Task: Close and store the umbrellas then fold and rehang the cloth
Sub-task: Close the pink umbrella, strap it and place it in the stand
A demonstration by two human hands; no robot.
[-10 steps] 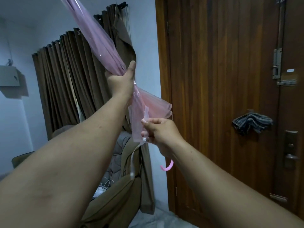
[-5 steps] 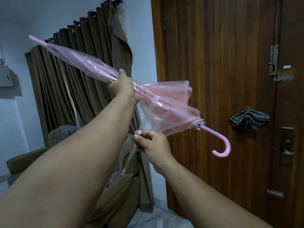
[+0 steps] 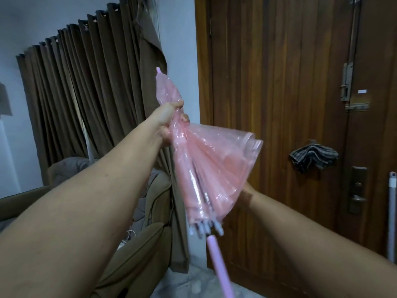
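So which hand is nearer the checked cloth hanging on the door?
Right. The right hand sits behind the pink umbrella, lower left of the cloth. The left hand grips the canopy farther left, near the curtain.

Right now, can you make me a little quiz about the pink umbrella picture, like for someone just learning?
1. True or false: the left hand grips the pink umbrella near its tip end.
2. Where does the striped cloth hang? A) on the curtain B) on the wooden door C) on the floor
3. Fill in: the umbrella's handle points ____ toward the camera.

Key
1. True.
2. B; it hangs on the door above the door lock.
3. Down. The right hand is mostly hidden behind the loose canopy, so its grip cannot be seen.
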